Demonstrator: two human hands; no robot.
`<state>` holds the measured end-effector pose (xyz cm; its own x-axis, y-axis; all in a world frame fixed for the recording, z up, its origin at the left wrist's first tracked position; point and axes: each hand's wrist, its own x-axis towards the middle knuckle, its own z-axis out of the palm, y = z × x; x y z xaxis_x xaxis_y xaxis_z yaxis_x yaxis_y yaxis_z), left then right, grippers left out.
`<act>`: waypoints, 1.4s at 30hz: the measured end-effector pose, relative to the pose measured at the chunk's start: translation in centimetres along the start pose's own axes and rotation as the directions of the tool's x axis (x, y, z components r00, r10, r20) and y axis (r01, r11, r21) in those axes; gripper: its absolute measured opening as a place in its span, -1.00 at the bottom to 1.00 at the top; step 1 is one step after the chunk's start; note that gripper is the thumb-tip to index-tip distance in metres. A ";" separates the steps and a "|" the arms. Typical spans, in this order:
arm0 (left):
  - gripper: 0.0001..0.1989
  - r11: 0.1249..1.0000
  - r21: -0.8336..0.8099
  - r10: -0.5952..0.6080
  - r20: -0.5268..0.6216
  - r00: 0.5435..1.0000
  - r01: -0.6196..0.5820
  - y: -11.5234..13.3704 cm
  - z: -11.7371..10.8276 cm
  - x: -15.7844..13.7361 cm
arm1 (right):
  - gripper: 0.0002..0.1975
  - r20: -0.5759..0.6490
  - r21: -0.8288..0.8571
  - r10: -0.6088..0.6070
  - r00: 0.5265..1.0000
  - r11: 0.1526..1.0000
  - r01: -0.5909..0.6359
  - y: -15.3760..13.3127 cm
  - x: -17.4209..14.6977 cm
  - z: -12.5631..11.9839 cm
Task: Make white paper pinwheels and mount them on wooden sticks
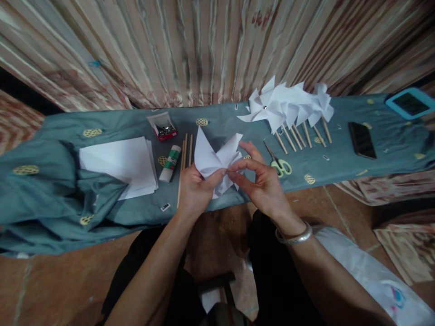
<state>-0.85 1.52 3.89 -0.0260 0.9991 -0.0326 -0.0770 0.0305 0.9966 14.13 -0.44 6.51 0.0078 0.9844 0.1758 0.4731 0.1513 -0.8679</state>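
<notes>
The white paper pinwheel (210, 156) is over the near edge of the counter (335, 165); the left hand (195, 186) grips its side, the right hand (260, 181) pinches at its middle. Near the hands lie wooden sticks (190, 149) and scissors (276, 160).

A dark phone (362, 140) lies on the cloth (343, 164) near a blue-framed device (410, 103) (pleated curtains (210, 54) hang behind).

Whatever right hand (263, 183) pinches on folded paper (205, 154) too small to tell; bunched cloth (97, 188) hides part of paper stack (120, 160); white bag (360, 262) cut off at right edge.
</notes>
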 end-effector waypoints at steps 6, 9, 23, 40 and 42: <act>-0.77 0.999 0.032 0.012 0.004 1.000 -0.012 -0.3 -0.2 0.0 | -0.96 -0.008 0.009 0.002 1.000 1.000 -0.002 0.1 -0.1 0.1; -0.79 1.000 0.019 0.009 0.001 1.000 -0.009 -0.1 -0.1 0.0 | -0.96 -0.010 0.016 0.011 1.000 1.000 -0.011 0.1 -0.1 0.1; -0.78 0.999 0.040 0.011 -0.012 1.000 -0.010 -0.2 -0.2 0.0 | -0.96 0.018 0.024 0.034 0.999 0.999 -0.035 0.1 -0.1 -0.1; -0.81 0.986 0.156 0.049 0.019 0.999 -0.052 -0.1 -0.5 -0.1 | -0.93 0.083 0.120 0.114 0.990 0.985 -0.123 0.4 -0.1 0.1; -0.80 0.984 0.164 0.060 0.033 0.998 -0.065 -0.1 -0.5 -0.1 | -0.93 0.086 0.137 0.115 0.990 0.983 -0.126 0.4 -0.1 0.1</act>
<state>-1.38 1.41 3.79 0.0027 0.9996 0.0298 0.0895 -0.0300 0.9955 14.26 -0.49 6.08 -0.0141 0.9993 0.0344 0.3432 0.0371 -0.9385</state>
